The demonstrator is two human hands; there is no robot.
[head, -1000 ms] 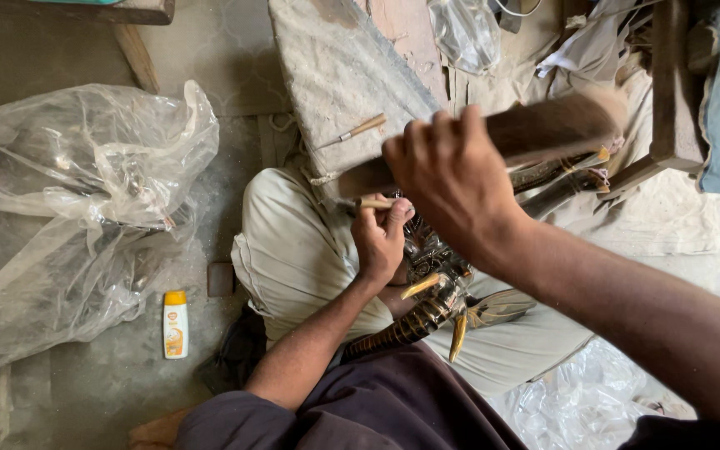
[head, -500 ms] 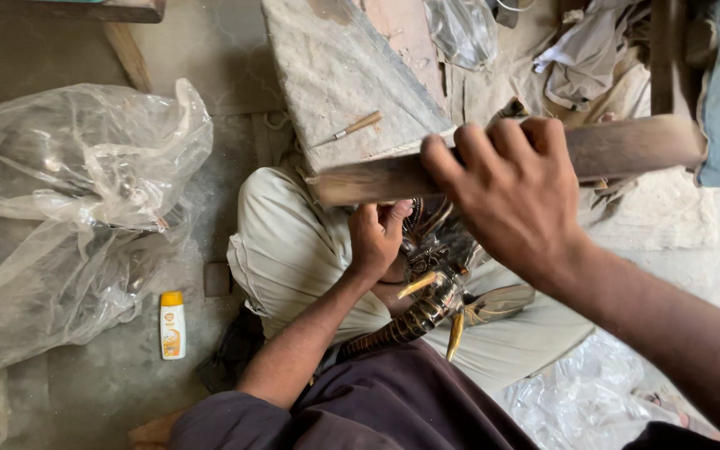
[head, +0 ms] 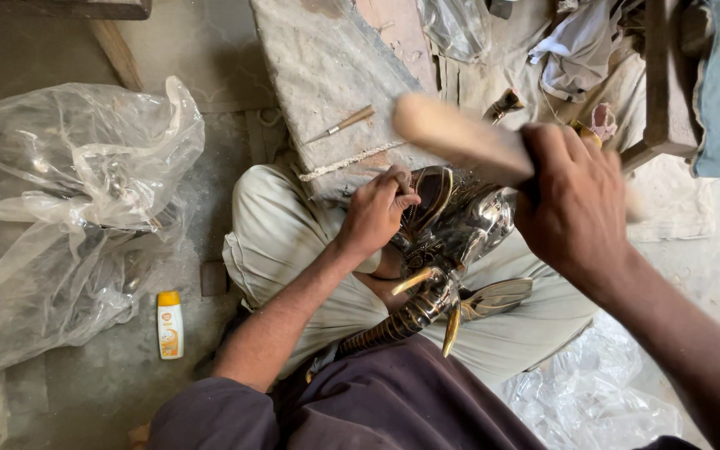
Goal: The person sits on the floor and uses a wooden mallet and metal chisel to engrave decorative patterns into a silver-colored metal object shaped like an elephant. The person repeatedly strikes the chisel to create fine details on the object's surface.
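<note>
My right hand [head: 575,210] grips a pale wooden mallet [head: 456,135], which is blurred with motion and raised over my lap. A shiny metal elephant figure [head: 452,250] with brass tusks and a dark trunk lies on my lap between my knees. My left hand [head: 377,212] is closed against the figure's upper left side, its fingers pinched on a small tool that I cannot make out clearly. The mallet head hangs just above my left hand.
A padded grey block [head: 327,75] with a small wooden-handled tool [head: 345,123] stands past my knees. A large crumpled clear plastic bag [head: 68,208] lies at left, a small yellow-capped bottle [head: 169,323] beside it. Cloths and wooden furniture [head: 668,75] crowd the upper right.
The mallet has swung from lying across the view to pointing up-left, and my right hand has moved right and lower. My left hand stays on the figure.
</note>
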